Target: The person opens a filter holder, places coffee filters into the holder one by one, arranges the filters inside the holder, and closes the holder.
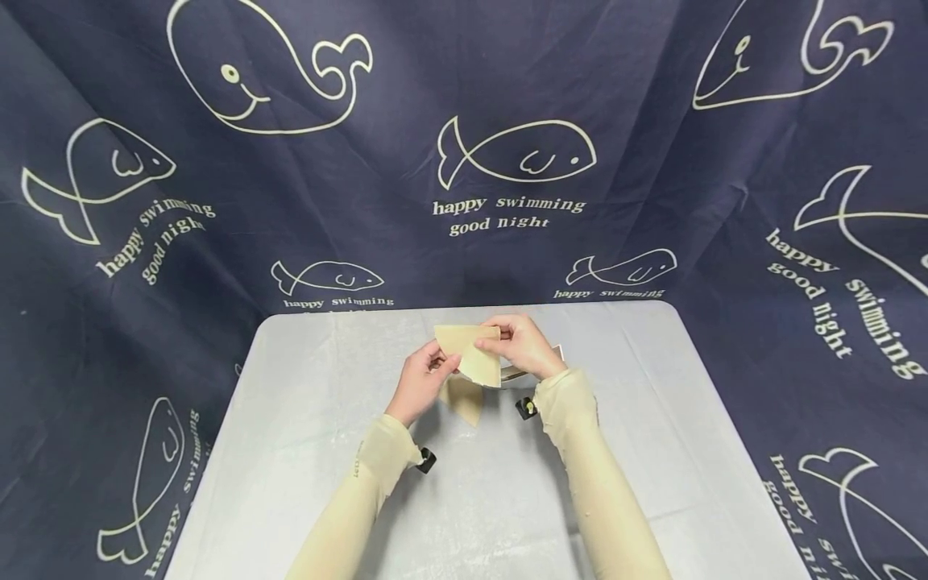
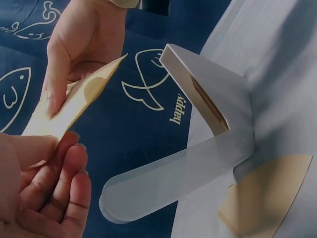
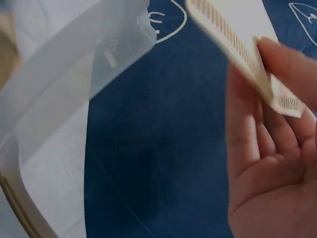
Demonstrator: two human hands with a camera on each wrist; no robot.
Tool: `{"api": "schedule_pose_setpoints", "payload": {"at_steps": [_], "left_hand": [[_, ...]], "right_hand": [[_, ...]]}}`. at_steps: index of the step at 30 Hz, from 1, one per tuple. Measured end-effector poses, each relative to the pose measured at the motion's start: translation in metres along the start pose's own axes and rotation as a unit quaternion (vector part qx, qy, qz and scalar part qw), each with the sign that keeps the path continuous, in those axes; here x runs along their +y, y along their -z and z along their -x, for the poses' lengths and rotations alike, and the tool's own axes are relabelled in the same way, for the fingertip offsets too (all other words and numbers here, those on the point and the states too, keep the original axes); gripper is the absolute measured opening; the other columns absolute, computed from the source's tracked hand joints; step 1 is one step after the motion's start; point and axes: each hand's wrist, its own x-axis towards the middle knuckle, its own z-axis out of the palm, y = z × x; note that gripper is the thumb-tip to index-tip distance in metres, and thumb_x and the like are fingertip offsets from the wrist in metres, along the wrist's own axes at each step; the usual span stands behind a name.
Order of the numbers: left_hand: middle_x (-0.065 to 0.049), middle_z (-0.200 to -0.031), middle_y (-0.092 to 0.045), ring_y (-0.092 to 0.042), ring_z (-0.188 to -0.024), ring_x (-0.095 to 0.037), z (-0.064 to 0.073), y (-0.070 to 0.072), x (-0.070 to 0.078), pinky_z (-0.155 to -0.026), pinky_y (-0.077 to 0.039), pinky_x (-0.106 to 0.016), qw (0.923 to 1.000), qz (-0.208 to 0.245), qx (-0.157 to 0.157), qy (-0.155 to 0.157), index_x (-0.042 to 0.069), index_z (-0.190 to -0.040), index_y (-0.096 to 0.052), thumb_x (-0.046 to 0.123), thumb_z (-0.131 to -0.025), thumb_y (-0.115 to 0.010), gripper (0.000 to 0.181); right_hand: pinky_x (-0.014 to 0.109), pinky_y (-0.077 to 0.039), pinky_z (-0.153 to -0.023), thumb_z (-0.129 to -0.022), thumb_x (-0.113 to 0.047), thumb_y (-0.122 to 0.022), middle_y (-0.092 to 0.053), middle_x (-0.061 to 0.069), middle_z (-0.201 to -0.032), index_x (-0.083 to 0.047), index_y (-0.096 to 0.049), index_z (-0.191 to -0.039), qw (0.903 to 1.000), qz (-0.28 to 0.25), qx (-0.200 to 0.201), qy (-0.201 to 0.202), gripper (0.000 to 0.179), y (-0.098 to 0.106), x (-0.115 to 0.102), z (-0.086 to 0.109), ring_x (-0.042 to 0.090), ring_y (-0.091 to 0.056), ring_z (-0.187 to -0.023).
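In the head view, the left hand (image 1: pixel 423 381) and the right hand (image 1: pixel 520 346) both pinch the paper (image 1: pixel 474 368), with a second paper (image 1: pixel 466 400) below the fingers on the table (image 1: pixel 290 443). From the left wrist, the white holder (image 2: pixel 215 79) stands apart from the fingertips. In the right wrist view, the thumb clamps near the ribbed edge (image 3: pixel 228 37), so a light, even pinch should avoid creasing.

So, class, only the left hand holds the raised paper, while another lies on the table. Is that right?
Not quite: the head view shows the right hand holding the raised paper too, not only the left hand. Another paper does lie on the table.
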Motion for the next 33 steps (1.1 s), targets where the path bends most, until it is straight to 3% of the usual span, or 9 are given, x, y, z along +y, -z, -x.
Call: {"api": "schedule_pose_setpoints", "payload": {"at_steps": [3, 7, 14, 17, 23, 26, 30, 33], "left_hand": [[-0.016, -0.089, -0.074, -0.069, -0.079, -0.013, 0.001, -0.002, -0.002, -0.074, -0.053, -0.022, 0.9999, 0.014, 0.004, -0.001, 0.005, -0.100, -0.069, 0.017, -0.099, -0.071, 0.012], [-0.014, -0.094, -0.077, -0.074, -0.086, -0.020, 0.003, -0.005, -0.005, -0.080, -0.057, -0.023, 0.9985, 0.055, 0.004, 0.003, 0.005, -0.104, -0.070, 0.018, -0.099, -0.071, 0.014], [-0.014, -0.099, -0.077, -0.074, -0.090, -0.013, 0.005, -0.016, -0.004, -0.085, -0.058, -0.025, 0.9961, 0.089, 0.000, 0.003, 0.003, -0.114, -0.070, 0.022, -0.100, -0.070, 0.023], [-0.014, -0.096, -0.077, -0.074, -0.088, -0.016, 0.006, -0.020, -0.002, -0.083, -0.059, -0.028, 0.9968, 0.080, 0.008, 0.007, 0.004, -0.110, -0.071, 0.021, -0.101, -0.070, 0.020], [-0.015, -0.088, -0.075, -0.072, -0.085, -0.036, 0.007, -0.022, 0.000, -0.075, -0.057, -0.025, 0.9986, 0.040, 0.035, 0.005, 0.005, -0.098, -0.071, 0.020, -0.101, -0.069, 0.015], [-0.014, -0.086, -0.075, -0.072, -0.082, -0.036, 0.007, -0.020, 0.000, -0.073, -0.055, -0.023, 0.9991, 0.021, 0.037, -0.007, 0.005, -0.096, -0.071, 0.018, -0.101, -0.069, 0.014], [-0.012, -0.085, -0.075, -0.072, -0.079, -0.028, 0.007, -0.015, -0.003, -0.075, -0.055, -0.024, 0.9994, -0.007, 0.023, -0.024, 0.006, -0.095, -0.071, 0.016, -0.101, -0.068, 0.012], [-0.012, -0.085, -0.075, -0.072, -0.080, -0.029, 0.006, -0.010, -0.005, -0.074, -0.054, -0.024, 0.9993, -0.025, 0.004, -0.029, 0.007, -0.093, -0.069, 0.015, -0.101, -0.068, 0.011]], "right_hand": [[0.024, -0.057, -0.063, -0.088, -0.002, -0.080, -0.077, 0.009, -0.088, 0.005, -0.075, -0.104, 0.9993, -0.018, 0.033, 0.003, 0.019, -0.002, 0.002, 0.001, 0.009, -0.069, -0.070], [0.020, -0.055, -0.062, -0.088, -0.003, -0.081, -0.075, 0.001, -0.084, 0.006, -0.075, -0.106, 0.9951, -0.037, 0.090, 0.019, 0.021, -0.002, 0.004, 0.002, 0.006, -0.069, -0.069], [0.016, -0.044, -0.055, -0.087, -0.001, -0.082, -0.068, -0.006, -0.077, 0.006, -0.076, -0.107, 0.9846, -0.034, 0.163, 0.052, 0.022, -0.003, 0.006, 0.002, 0.002, -0.055, -0.061], [0.016, -0.043, -0.055, -0.087, 0.000, -0.081, -0.068, -0.005, -0.076, 0.007, -0.076, -0.105, 0.9845, -0.031, 0.165, 0.049, 0.021, -0.007, 0.005, 0.003, 0.003, -0.053, -0.060], [0.016, -0.051, -0.060, -0.087, 0.004, -0.079, -0.071, -0.009, -0.078, 0.013, -0.072, -0.107, 0.9865, -0.078, 0.138, 0.041, 0.023, -0.013, 0.005, 0.005, 0.003, -0.062, -0.064], [0.016, -0.054, -0.065, -0.089, 0.002, -0.078, -0.075, -0.009, -0.085, 0.011, -0.072, -0.113, 0.9875, -0.086, 0.124, 0.043, 0.026, -0.010, 0.005, 0.004, 0.002, -0.068, -0.071], [0.017, -0.056, -0.072, -0.093, -0.003, -0.075, -0.079, 0.008, -0.095, 0.005, -0.074, -0.115, 0.9900, -0.057, 0.113, 0.062, 0.023, -0.001, 0.004, 0.000, 0.003, -0.072, -0.080], [0.018, -0.056, -0.074, -0.094, -0.008, -0.075, -0.078, 0.017, -0.101, 0.000, -0.077, -0.112, 0.9920, -0.028, 0.104, 0.066, 0.019, 0.004, 0.001, -0.003, 0.005, -0.072, -0.081]]}}
